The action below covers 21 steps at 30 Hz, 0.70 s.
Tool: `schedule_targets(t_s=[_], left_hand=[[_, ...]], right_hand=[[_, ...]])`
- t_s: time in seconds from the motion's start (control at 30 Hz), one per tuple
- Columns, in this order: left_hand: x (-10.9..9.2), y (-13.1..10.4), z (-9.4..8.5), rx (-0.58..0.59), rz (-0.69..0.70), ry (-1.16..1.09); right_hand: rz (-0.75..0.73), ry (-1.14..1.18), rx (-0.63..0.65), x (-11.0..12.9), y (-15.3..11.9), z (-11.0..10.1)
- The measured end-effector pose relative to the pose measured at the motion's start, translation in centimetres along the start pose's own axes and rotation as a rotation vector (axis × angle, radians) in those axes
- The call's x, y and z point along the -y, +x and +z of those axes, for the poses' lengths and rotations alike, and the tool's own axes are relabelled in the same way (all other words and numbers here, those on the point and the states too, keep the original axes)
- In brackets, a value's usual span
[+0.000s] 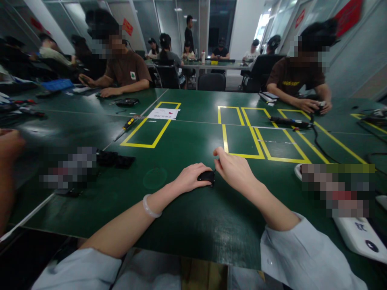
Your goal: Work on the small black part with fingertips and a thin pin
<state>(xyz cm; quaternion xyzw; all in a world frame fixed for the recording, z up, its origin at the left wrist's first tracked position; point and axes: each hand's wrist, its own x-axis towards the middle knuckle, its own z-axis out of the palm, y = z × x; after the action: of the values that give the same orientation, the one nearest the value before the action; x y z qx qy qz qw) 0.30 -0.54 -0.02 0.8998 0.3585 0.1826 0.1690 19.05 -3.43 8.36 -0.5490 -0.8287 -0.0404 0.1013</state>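
My left hand [193,177], with a pale bracelet at the wrist, is closed around a small black object [206,176] with a rounded, glossy body. It is held low over the green table, in front of me; its exact kind is unclear. Just to the right, my right hand [237,166] has its fingers curled together, tips close to the black object's right edge. A thin dark piece shows between the two hands, but I cannot make out whether the right fingers grip it.
Yellow tape outlines [242,155] mark the green table [187,225]. A screwdriver [128,125] and white paper [163,113] lie left of centre, black parts [116,159] nearer. A white device [356,233] is at right. Co-workers sit opposite; another person's hand [10,147] enters at left.
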Motion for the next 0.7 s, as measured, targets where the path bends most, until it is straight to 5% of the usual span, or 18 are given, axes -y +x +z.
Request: schedule_targets(t_s=[0.7], left_hand=[[0.09,-0.01,0.16,0.003,0.004,-0.008]], right_hand=[[0.0,-0.093,0.046,-0.01,0.05,0.12]])
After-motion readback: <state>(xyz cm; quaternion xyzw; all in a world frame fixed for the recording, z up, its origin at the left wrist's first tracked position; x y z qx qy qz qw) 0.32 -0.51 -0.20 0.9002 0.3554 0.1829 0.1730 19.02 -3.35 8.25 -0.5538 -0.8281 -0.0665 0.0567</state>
